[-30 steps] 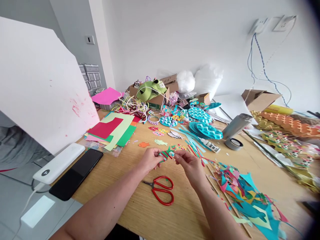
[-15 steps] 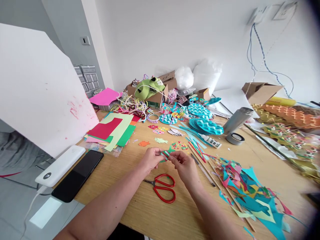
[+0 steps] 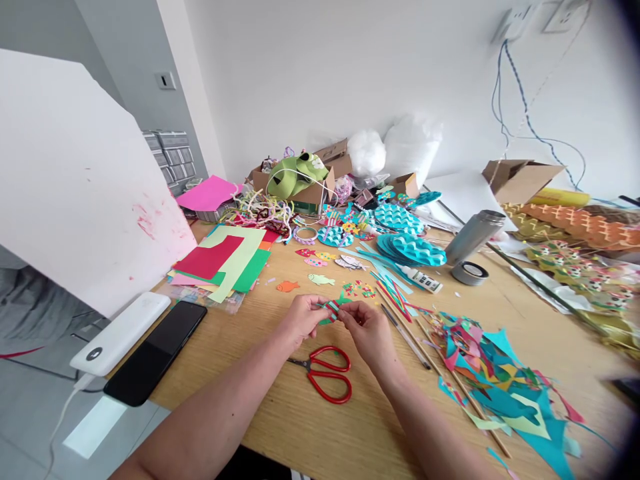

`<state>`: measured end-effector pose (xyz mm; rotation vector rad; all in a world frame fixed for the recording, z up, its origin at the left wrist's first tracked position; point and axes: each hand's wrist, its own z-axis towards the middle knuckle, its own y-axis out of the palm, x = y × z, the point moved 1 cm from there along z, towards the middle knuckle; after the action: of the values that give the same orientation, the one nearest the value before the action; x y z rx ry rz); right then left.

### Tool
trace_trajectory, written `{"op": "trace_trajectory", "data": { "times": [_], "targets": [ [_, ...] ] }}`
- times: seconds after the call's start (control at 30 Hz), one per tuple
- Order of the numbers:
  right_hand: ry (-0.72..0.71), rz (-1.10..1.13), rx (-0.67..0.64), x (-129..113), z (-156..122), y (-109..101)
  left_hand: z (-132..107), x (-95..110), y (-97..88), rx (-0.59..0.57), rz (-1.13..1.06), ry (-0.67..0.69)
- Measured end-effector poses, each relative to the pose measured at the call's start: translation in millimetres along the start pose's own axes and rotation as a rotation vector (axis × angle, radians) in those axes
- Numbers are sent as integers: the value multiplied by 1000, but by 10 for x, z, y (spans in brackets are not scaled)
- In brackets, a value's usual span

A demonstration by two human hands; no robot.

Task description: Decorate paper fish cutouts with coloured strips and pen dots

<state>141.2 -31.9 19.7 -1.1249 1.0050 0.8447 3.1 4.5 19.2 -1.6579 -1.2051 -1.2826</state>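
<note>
wooden table (image 3: pixel 270 413), striped green paper (image 3: pixel 333 308)
left hand (image 3: pixel 303 317) and right hand (image 3: pixel 369 328) pinch the paper; red-handled scissors (image 3: pixel 325 372) just this side of both

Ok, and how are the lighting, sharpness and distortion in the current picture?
Head view: soft, fairly even light on the table, one bright patch low at left; head view: scissors crisp, striped paper between left hand and right hand too small for detail; head view: right edge blurred and dark, wall socket slanted, probably lens stretch.
</note>
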Motion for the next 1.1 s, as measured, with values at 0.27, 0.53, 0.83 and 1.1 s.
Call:
{"op": "trace_trajectory", "data": {
  "times": [0.27,0.53,0.83,1.1],
  "targets": [
    [-11,0,2,25,3,2,-2,-6,-4,-3,-23,-8],
    [-13,13,5,17,-5,8,3,-19,-4,18,-10,-7],
    [6,5,8,12,-5,14,11,-25,-6,22,8,-6],
    [6,-27,-8,23,-14,4,10,-19,-19,45,-24,-8]
  ]
}}
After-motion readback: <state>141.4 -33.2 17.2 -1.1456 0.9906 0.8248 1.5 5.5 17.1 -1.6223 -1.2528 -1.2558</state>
